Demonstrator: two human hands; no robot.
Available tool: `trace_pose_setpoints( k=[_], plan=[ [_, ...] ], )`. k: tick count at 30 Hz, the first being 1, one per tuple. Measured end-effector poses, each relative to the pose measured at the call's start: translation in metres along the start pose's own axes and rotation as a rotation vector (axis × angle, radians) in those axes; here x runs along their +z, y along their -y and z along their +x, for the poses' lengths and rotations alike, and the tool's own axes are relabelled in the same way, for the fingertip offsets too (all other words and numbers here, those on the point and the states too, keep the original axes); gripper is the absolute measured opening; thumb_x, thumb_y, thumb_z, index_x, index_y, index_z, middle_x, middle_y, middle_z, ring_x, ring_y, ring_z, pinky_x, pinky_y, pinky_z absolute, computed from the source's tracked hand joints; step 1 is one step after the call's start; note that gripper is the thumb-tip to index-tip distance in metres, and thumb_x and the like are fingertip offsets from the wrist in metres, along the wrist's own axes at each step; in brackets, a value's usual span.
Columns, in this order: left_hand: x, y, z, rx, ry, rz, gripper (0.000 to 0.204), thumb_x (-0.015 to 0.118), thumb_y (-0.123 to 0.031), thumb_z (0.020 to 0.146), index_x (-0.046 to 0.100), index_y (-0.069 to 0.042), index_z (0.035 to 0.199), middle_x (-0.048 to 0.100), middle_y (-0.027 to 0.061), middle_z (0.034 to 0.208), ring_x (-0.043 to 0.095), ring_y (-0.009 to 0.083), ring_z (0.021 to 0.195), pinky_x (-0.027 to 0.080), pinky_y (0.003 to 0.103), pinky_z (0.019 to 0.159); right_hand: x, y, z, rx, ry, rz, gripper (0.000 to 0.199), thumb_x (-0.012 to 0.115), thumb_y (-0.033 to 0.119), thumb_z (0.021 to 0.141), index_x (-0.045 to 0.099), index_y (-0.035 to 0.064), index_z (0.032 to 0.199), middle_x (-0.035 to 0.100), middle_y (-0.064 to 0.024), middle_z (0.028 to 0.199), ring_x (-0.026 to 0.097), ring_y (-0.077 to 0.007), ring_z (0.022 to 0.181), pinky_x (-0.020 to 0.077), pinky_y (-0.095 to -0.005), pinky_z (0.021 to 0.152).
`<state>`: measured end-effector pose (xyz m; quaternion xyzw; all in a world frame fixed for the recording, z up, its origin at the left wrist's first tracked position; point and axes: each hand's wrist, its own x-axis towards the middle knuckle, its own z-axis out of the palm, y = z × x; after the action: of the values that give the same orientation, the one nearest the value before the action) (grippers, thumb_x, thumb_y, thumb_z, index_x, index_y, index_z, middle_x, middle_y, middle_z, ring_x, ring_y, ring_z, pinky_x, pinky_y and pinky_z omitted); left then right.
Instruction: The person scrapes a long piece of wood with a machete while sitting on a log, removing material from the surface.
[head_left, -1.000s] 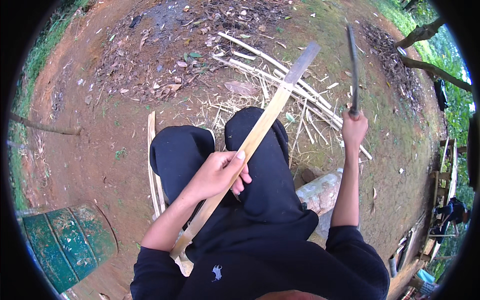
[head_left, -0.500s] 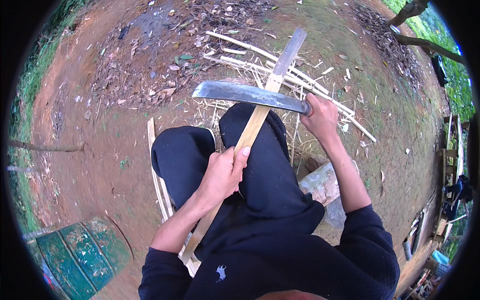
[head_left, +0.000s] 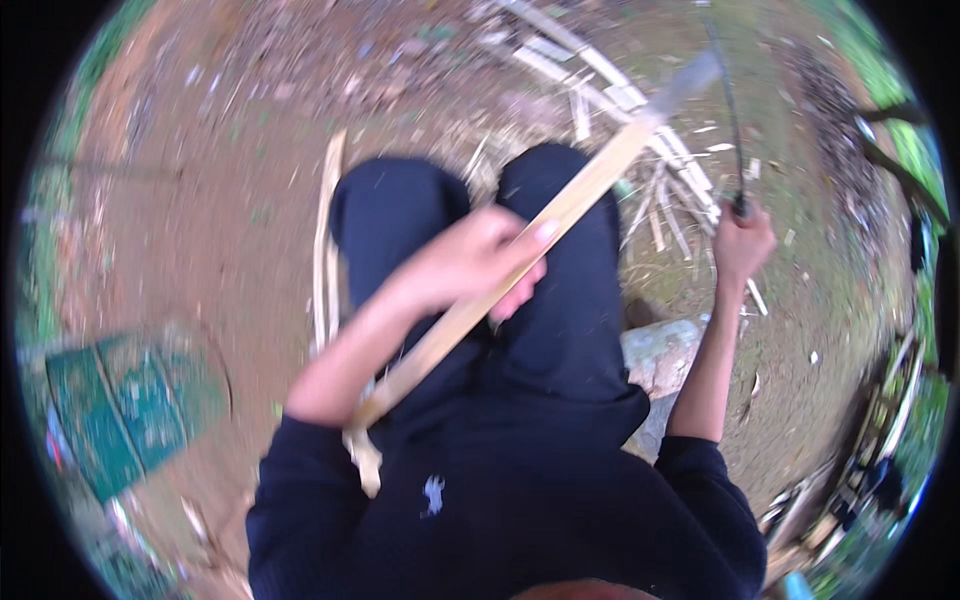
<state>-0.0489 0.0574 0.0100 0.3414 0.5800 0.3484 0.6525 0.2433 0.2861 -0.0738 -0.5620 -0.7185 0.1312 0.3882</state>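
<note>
My left hand (head_left: pixel 482 262) is closed around a long flat strip of split bamboo (head_left: pixel 590 185), which slants across my lap from my left forearm up to the far right. Most of the strip is pale and shaved; its far end is grey and unshaved. In my right hand (head_left: pixel 744 243), off to the right, is the handle of a machete (head_left: pixel 735 120). Its blade points away from me, seen nearly edge-on as a thin dark line, and stands apart from the strip. Both hands and the strip are somewhat smeared by motion.
Several pale split strips (head_left: pixel 600 65) lie on the ground ahead, among shavings (head_left: pixel 665 200). More strips (head_left: pixel 328 240) lie beside my left knee. A pale block or log (head_left: pixel 660 355) sits by my right thigh. A green drum (head_left: pixel 118 410) lies at lower left; piled wood (head_left: pixel 880 440) at right.
The machete has come off the strip and swung right, its blade turning from crosswise to pointing away. The strip's far end has tilted right, and my left hand has moved forward and right.
</note>
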Motion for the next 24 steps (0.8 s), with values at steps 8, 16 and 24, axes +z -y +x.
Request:
trace_pose_setpoints(
  k=[8,16,24],
  plan=[
    [-0.028,-0.012,-0.006,0.067,-0.101,-0.086,0.076,0.025,-0.053,0.110,0.065,0.011,0.108,0.074,0.0225,0.097,0.074,0.0249,0.087,0.059,0.035,0.083,-0.007,0.051,-0.047,-0.115,0.015,0.074,0.026,0.071,0.011,0.087,0.057,-0.0009,0.068,0.049,0.0009,0.053,0.041,-0.0070,0.054,0.0333,-0.0292,0.051],
    [-0.030,-0.012,-0.003,0.291,-0.121,0.058,0.066,0.036,-0.052,0.108,0.065,0.007,0.108,0.072,0.0155,0.098,0.070,0.0217,0.092,0.056,0.034,0.087,-0.022,0.065,-0.042,-0.011,0.030,0.102,0.025,0.076,0.013,0.087,0.064,0.0005,0.069,0.051,0.0048,0.058,0.040,-0.0063,0.058,0.0322,-0.0292,0.054],
    [-0.012,-0.026,-0.012,0.184,-0.159,0.575,0.055,0.059,-0.048,0.102,0.063,0.003,0.082,0.055,0.0077,0.060,0.048,0.0126,0.056,0.041,0.034,0.053,-0.020,0.077,-0.057,0.015,0.118,0.210,0.023,0.072,0.012,0.087,0.063,0.0005,0.070,0.054,0.0026,0.056,0.045,-0.0052,0.055,0.0336,-0.0268,0.052]
  ],
)
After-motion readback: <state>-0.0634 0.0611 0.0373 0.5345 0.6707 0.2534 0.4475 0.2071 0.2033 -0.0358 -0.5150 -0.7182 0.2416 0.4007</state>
